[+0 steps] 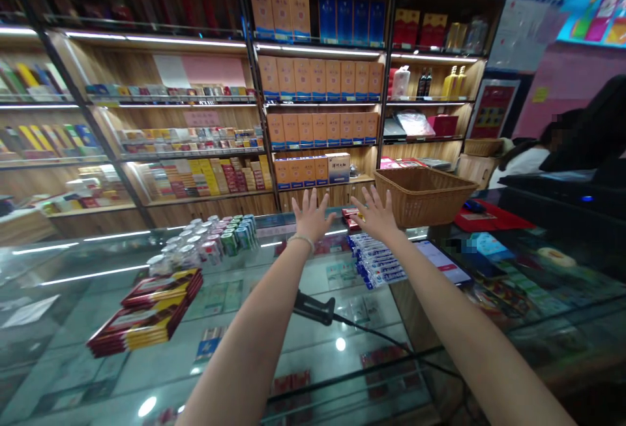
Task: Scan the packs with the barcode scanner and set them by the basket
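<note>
Both arms reach forward over a glass counter (225, 321). My left hand (312, 218) is open with its fingers spread, a thin bracelet at the wrist, and it holds nothing. My right hand (376, 215) is also open and holds nothing; its thumb side is near a small red packet (349, 215). Just below my right hand lie several blue-and-white tube-like packs (374, 261). A black handheld scanner (315, 307) with a cable rests on the glass between my forearms, partly hidden by the left one.
Stacked red-and-yellow packs (147, 312) and rows of small containers (205, 240) stand on the left. A wicker basket (423, 201), a tablet (443, 261) and a dark monitor (594, 132) are at the right. A person (525, 155) sits beyond. Stocked shelves (323, 103) line the back.
</note>
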Demonstrator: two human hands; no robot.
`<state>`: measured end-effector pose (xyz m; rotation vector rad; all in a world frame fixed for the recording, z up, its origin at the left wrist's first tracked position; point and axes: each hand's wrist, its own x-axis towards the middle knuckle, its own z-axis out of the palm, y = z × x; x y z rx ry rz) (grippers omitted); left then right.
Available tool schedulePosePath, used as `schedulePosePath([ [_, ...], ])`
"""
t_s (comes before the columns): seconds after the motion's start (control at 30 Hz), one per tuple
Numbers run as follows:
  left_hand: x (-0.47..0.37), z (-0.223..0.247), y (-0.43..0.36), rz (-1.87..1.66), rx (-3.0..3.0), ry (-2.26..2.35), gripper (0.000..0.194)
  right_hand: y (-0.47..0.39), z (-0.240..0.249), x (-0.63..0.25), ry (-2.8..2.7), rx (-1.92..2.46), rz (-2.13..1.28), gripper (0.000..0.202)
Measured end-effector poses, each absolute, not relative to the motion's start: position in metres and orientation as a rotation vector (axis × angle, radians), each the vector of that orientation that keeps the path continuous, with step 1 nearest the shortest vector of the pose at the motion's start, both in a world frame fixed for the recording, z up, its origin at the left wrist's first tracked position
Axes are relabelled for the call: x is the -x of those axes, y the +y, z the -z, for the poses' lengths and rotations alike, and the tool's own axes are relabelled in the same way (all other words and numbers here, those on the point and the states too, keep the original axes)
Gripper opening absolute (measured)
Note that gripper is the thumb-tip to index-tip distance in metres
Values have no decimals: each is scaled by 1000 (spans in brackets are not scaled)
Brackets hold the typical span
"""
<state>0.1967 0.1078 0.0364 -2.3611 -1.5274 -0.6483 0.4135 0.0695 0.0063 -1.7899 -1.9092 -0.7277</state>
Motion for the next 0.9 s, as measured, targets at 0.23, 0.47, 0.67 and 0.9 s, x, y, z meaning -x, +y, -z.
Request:
schedulePosePath([
  [0.23,-146,-52,88,683,2274,-1516,68,55,-21,-368,-1873,1695,738,54],
  [0.47,-76,-58,62,764,2172,-1444,64,30,-38,-303,-1827,1580,758,52],
  [0.67,-20,-57,31,750,2089,-1386,59,4,-43,-256,-1860,1467,737,51],
  [0.9,15,-39,6,802,2044,-1372,55,-14,-28,-225,-1843,1367,736,48],
])
